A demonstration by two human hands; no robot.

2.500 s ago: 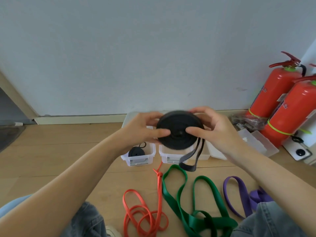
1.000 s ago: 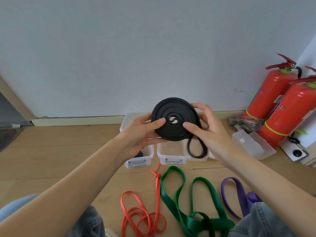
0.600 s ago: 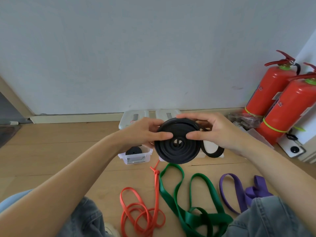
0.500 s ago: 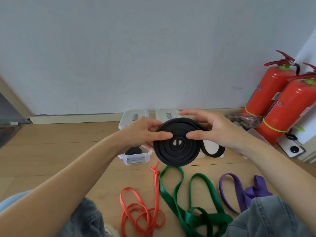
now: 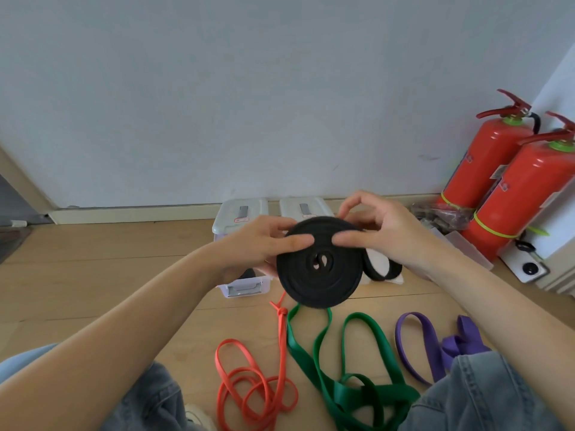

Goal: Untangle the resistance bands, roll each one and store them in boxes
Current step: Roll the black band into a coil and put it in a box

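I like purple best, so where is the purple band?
The purple band lies on the floor at lower right, beside the green band and the person's right knee.

A light wooden floor [image 5: 93, 275] runs to a pale skirting board along the wall and carries everything here. Two clear plastic boxes [image 5: 242, 286] stand on it near the wall with their white lids [image 5: 241, 213] lying just behind, while nearer the person an orange band [image 5: 258, 396], a green band [image 5: 348, 387] and a purple band [image 5: 435, 346] lie loose side by side, the orange and green touching. At the right, two red fire extinguishers [image 5: 497, 181] stand together by the wall, with a crumpled plastic bag [image 5: 441, 214] beside them.
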